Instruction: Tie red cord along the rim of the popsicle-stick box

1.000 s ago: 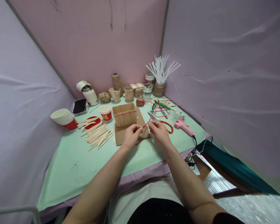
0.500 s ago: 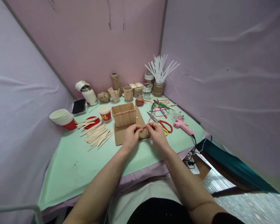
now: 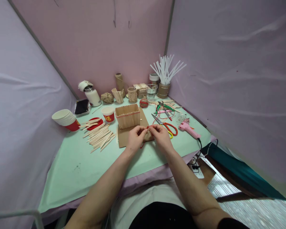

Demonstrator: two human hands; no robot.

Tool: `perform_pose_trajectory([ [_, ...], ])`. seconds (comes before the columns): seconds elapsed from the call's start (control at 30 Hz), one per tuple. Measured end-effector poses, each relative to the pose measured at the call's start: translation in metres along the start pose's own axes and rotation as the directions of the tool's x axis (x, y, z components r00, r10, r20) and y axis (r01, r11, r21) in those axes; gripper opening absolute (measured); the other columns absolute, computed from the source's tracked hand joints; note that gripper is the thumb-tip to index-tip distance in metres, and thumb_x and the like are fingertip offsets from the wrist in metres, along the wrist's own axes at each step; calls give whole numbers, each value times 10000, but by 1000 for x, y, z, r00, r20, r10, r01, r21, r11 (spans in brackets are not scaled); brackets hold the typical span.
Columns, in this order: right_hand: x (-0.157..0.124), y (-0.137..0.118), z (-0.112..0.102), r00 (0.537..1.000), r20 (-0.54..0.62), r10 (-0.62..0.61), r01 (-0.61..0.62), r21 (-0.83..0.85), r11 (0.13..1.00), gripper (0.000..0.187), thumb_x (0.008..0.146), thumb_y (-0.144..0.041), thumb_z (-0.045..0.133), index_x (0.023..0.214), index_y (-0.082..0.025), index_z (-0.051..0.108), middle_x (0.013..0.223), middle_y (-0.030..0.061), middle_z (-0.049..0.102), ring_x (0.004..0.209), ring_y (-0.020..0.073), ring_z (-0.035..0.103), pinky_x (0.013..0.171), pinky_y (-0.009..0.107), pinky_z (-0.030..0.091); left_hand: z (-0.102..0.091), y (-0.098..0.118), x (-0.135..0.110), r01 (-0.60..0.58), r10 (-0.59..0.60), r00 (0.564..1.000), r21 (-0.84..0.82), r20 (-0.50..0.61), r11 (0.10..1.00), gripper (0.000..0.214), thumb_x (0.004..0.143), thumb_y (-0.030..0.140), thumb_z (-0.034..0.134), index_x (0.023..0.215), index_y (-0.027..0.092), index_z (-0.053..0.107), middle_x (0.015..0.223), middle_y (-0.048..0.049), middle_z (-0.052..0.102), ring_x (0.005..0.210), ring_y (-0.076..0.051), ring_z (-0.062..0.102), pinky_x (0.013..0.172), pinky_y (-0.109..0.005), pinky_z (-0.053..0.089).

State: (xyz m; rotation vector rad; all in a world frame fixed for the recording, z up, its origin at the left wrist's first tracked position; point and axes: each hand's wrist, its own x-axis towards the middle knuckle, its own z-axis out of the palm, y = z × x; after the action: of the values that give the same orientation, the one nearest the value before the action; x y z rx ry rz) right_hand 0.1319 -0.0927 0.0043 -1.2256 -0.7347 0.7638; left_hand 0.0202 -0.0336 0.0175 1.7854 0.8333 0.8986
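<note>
My left hand [image 3: 136,138] and my right hand [image 3: 161,136] are close together over the front of a cardboard sheet [image 3: 125,138]. Both pinch a thin red string [image 3: 147,127] between thumb and fingers, and a short end of it hangs below my left hand. Behind them on the cardboard stands a box made of wooden sticks [image 3: 128,120], with a red line round its upper part. Orange-handled scissors [image 3: 172,128] lie just beyond my right hand, partly over a yellow handle [image 3: 171,135].
Loose wooden sticks [image 3: 100,136], a red lid [image 3: 95,124] and paper cups [image 3: 66,119] are on the left. To the right lie green-handled pliers [image 3: 168,107] and a pink glue gun [image 3: 189,129]. Jars, twine [image 3: 107,98] and a glass of water [image 3: 151,93] line the back.
My hands have drawn slightly closer together on the red string, and an end of it now shows below my left hand. The whole view has shifted a little.
</note>
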Motion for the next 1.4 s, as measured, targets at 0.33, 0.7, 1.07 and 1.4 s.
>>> perform_pose_trajectory([
  [0.33,-5,-8,1,994,46,-103,109,-166,980,170,731,-346,597,729,-176,588,717,11,592,673,139,519,631,253,399,-2,-1,-2,-123,125,992,64,-25,990,164,788,273,534,812,154,644,781,-33,661,715,-133,577,656,-233,429],
  [0.7,-4,-7,-5,975,223,-15,40,-106,994,162,693,-323,609,675,-172,554,580,-34,474,545,97,397,523,232,299,-2,2,-4,-114,131,987,168,-91,979,125,766,181,513,717,162,626,705,-16,645,668,-126,557,638,-232,414],
  [1.07,1,-10,-8,980,167,111,-127,88,988,298,654,-439,673,729,-161,597,569,-24,506,522,89,424,519,229,337,-6,-1,3,86,-76,992,-92,104,992,218,736,354,573,734,139,608,667,-14,613,578,-105,514,548,-217,390],
  [1.4,-3,-16,-7,987,144,74,-60,-94,994,289,678,-436,651,740,-156,618,649,-2,592,578,101,474,551,235,356,-7,0,6,344,-230,922,-384,313,857,337,631,416,691,752,132,556,641,10,562,426,-25,375,421,-175,271],
])
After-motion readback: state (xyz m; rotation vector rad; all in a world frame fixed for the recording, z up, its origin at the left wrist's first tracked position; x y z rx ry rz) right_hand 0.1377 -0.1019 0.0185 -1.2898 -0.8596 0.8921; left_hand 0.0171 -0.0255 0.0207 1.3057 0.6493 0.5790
